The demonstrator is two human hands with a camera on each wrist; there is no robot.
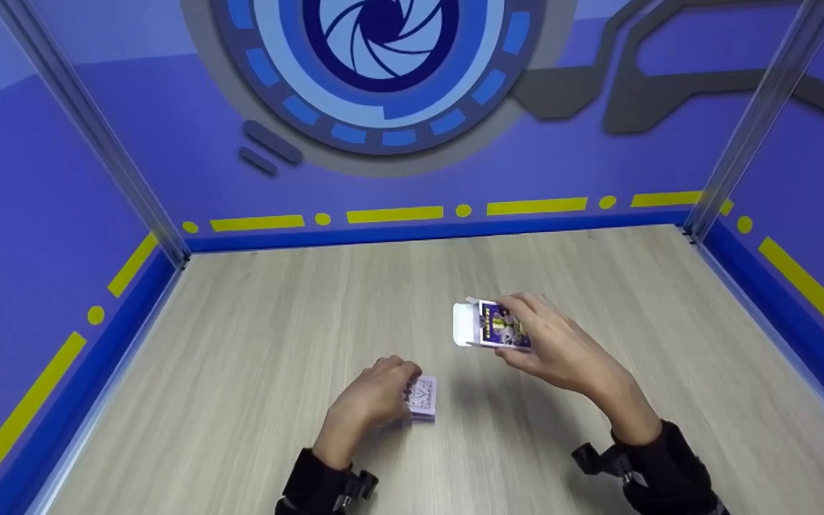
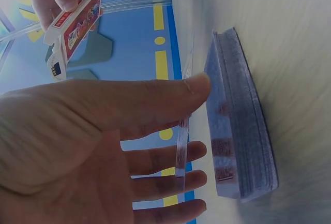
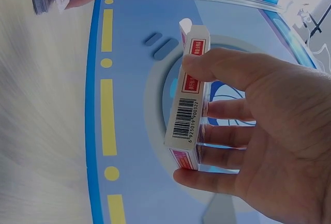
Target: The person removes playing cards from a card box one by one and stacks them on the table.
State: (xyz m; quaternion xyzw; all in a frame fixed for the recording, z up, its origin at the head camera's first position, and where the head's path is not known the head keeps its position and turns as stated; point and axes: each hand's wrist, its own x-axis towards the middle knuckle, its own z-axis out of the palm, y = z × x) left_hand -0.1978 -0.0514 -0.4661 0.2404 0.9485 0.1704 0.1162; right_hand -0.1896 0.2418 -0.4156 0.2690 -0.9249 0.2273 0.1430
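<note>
My left hand (image 1: 373, 393) holds a thin playing card (image 2: 181, 151) between the thumb and the fingers, close over a deck of playing cards (image 2: 245, 125). The deck lies on the table, its stacked edges showing in the left wrist view. A patterned card back shows beside the fingertips in the head view. My right hand (image 1: 555, 343) grips a small card box (image 1: 505, 325) above the table, thumb on its barcoded side (image 3: 184, 118) and fingers along the other side. The box's end flap (image 1: 464, 324) stands open, pointing left. Its inside is hidden.
The pale wood table (image 1: 276, 322) is closed in by a blue back wall (image 1: 383, 193) and side walls with yellow marks. Metal posts (image 1: 90, 136) stand at the back corners. Each wrist wears a black strap with a small camera mount (image 1: 598, 458).
</note>
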